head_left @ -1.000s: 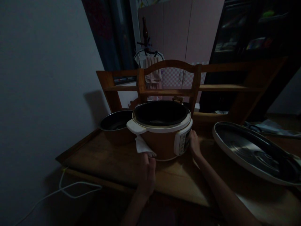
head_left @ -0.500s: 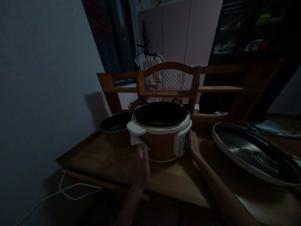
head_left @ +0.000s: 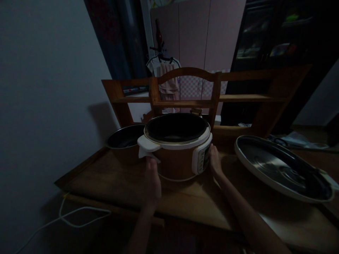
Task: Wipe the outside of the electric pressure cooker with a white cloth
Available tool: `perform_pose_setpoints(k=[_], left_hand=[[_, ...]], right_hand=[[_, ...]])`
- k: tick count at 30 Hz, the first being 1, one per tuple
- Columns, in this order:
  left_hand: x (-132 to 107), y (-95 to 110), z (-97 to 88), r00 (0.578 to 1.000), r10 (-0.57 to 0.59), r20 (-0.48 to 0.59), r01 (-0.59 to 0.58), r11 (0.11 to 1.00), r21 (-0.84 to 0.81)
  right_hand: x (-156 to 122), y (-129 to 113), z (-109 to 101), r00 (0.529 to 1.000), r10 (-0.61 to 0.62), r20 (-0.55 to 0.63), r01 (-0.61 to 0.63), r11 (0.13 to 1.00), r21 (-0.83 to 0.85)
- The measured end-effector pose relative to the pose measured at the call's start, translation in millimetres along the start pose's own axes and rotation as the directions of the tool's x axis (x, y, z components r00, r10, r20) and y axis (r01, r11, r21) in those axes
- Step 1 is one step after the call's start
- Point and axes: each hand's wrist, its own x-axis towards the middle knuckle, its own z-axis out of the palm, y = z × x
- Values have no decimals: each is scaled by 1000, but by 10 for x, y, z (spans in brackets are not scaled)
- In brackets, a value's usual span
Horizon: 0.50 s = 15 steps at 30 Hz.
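An orange and white electric cooker (head_left: pixel 177 155) stands lidless on the wooden table (head_left: pixel 111 176), its dark inner pot showing. My left hand (head_left: pixel 152 180) presses a white cloth (head_left: pixel 144 153) against the cooker's left side, just under its white handle. My right hand (head_left: pixel 215 162) rests against the cooker's right side beside the white control panel (head_left: pixel 201 158), fingers laid on the body. The light is dim.
A dark metal bowl (head_left: pixel 124 139) sits behind and left of the cooker. A large round metal lid (head_left: pixel 280 169) lies at the right. A wooden shelf rack (head_left: pixel 185 95) stands behind. A white cable (head_left: pixel 76 215) hangs off the table's left front edge.
My left hand with the cloth has moved up and left along the cooker's side toward the handle. My right hand has stayed on the right side.
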Motion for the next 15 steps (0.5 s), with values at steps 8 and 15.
perform_pose_setpoints(k=[8,15], left_hand=[[-273,-61,52,993,56,100,-69,989,131],[-551,-135,39,983,63,174,-112,950,293]], right_hand=[[7,-38,7,1000,28,-13,-28,999,29],[5,3,0,999,35,-6,-35,999,39]])
